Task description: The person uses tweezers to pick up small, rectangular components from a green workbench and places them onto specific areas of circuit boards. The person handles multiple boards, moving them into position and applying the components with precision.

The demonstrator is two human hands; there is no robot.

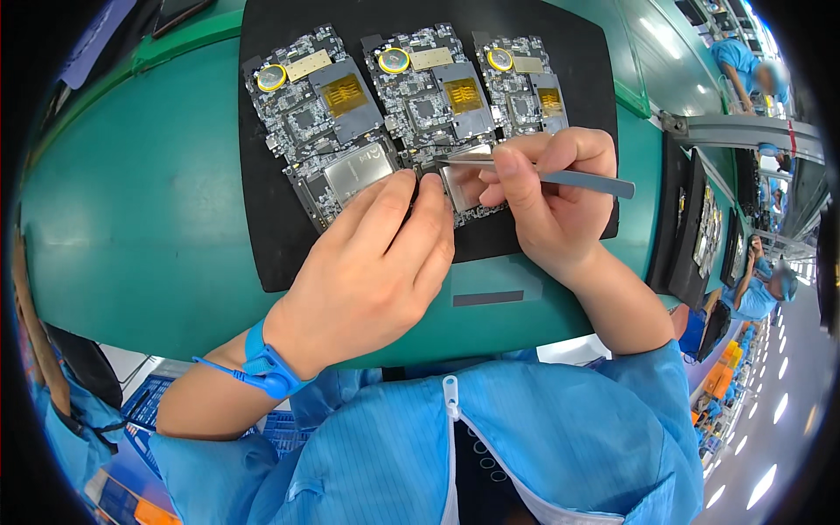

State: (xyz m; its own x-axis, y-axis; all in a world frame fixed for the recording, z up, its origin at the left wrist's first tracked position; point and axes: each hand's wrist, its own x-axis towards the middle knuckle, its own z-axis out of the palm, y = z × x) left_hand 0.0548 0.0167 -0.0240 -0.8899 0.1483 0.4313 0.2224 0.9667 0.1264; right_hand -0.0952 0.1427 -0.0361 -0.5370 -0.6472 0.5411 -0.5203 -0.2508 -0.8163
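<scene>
Three populated circuit boards lie side by side: a left board (302, 122), a middle board (426, 107) and a right board (522, 105). Each carries a yellow-rimmed round cell, amber tape and a silver metal plate. In my right hand (564, 188) a pair of grey metal tweezers (588, 182) is pinched between thumb and fingers. Their tips point left, over the middle board just above its silver plate. My left hand (372, 249) lies with fingers stretched out, fingertips at the lower left edge of the middle board, beside the left board. Its fingers partly cover both boards.
Under the boards is a black mat (271, 249) on a green table (131, 210). A clear sheet with a dark strip (488, 298) lies near the front edge. A blue wrist strap (267, 363) circles my left wrist. More boards (707, 232) stand at the right, near a metal rail (722, 129).
</scene>
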